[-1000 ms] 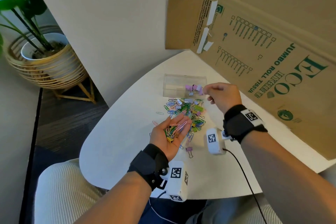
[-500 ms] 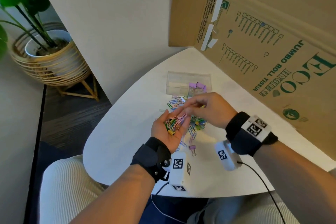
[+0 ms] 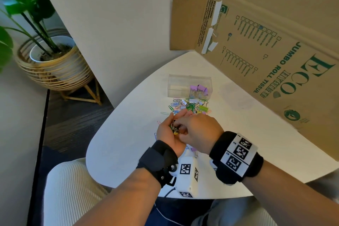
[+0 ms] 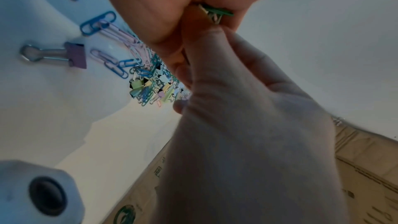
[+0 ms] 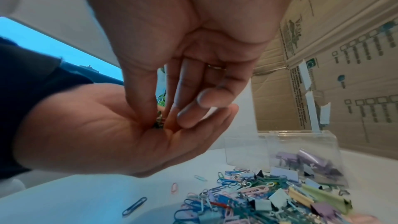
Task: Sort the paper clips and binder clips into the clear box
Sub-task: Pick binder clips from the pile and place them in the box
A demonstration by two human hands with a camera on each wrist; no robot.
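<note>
My left hand (image 3: 169, 126) lies palm up above the white table (image 3: 128, 134), fingers loosely straight, carrying a small heap of coloured clips. My right hand (image 3: 177, 128) reaches into that palm, where thumb and forefinger pinch a green binder clip (image 4: 217, 12). In the right wrist view the pinch (image 5: 160, 120) sits in the left palm (image 5: 107, 134). The loose pile of paper clips and binder clips (image 3: 187, 107) lies just beyond the hands. Behind it stands the clear box (image 3: 183, 84), with purple binder clips (image 3: 199, 88) in its right part.
A large cardboard box (image 3: 266, 42) leans along the table's right and far side. A beige wall panel stands to the left, with a potted plant in a woven basket (image 3: 53, 64) on the floor. A single purple binder clip (image 4: 75, 55) lies near my wrists.
My right hand has come back from the clear box to the left palm and closed its fingers on a clip there. The left hand stayed cupped with its clips.
</note>
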